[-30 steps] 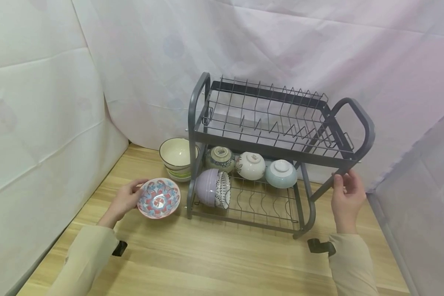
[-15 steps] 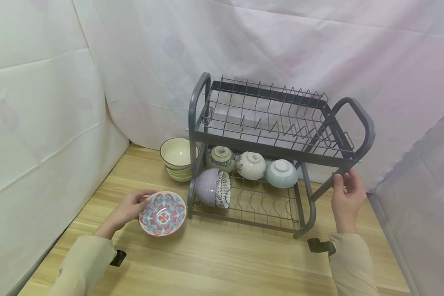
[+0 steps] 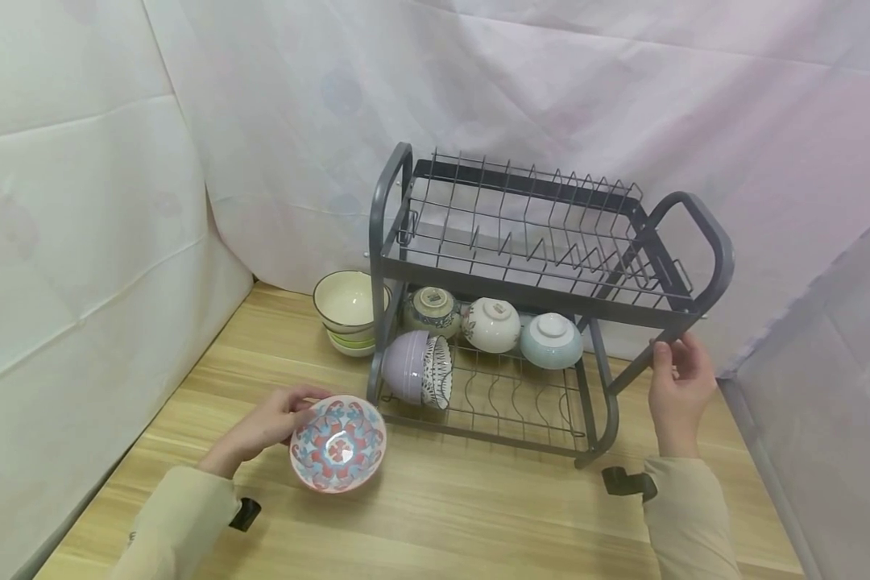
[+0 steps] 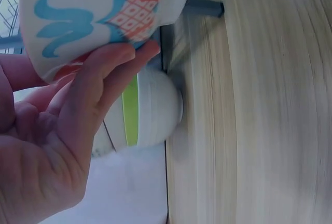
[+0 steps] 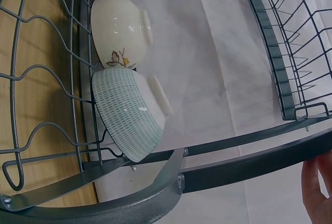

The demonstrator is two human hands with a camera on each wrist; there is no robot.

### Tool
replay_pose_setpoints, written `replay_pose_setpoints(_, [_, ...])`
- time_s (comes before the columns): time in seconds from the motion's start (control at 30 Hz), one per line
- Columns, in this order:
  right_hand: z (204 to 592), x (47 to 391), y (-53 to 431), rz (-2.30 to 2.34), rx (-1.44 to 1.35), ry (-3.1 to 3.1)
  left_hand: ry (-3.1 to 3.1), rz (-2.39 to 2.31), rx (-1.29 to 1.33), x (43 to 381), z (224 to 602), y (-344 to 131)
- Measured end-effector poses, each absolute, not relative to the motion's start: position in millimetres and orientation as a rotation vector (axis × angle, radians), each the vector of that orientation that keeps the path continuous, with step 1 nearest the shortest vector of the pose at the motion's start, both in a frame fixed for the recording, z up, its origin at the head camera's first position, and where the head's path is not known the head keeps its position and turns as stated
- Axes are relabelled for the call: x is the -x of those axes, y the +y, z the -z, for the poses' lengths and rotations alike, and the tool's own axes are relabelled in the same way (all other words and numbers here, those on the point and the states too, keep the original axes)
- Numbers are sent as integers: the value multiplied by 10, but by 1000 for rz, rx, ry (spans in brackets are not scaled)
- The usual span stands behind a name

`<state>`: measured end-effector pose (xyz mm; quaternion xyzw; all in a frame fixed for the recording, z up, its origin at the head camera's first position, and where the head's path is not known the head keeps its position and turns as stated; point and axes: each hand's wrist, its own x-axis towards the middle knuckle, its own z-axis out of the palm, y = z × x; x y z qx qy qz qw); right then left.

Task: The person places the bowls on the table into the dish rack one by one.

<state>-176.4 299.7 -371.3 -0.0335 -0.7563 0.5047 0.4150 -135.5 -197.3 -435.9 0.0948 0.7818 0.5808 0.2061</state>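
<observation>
In the head view, a patterned red-and-blue bowl is in my left hand, mouth upward. Thumb and fingers pinch its left rim; the left wrist view shows the fingers under its outer wall, held above the table. My right hand grips the right leg of a dark grey two-tier dish rack; only its fingertips show in the right wrist view. On the lower tier, an olive patterned bowl, a white floral bowl and a light blue bowl lie upside down.
A purple bowl and a black-and-white patterned bowl stand on edge, nested, at the lower tier's left. Left of the rack, stacked bowls sit on the wooden table. White cloth hangs behind.
My left hand has carried the patterned bowl to the right and toward me, to just in front of the rack's left front corner. The right hand and rack have stayed put.
</observation>
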Motion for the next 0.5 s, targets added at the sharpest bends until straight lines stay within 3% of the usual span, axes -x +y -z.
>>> replay_pose_setpoints(0.5, [3721,1763,3001,-1270,84,-1906,2023,-1666,-351,1294,4426,-1616])
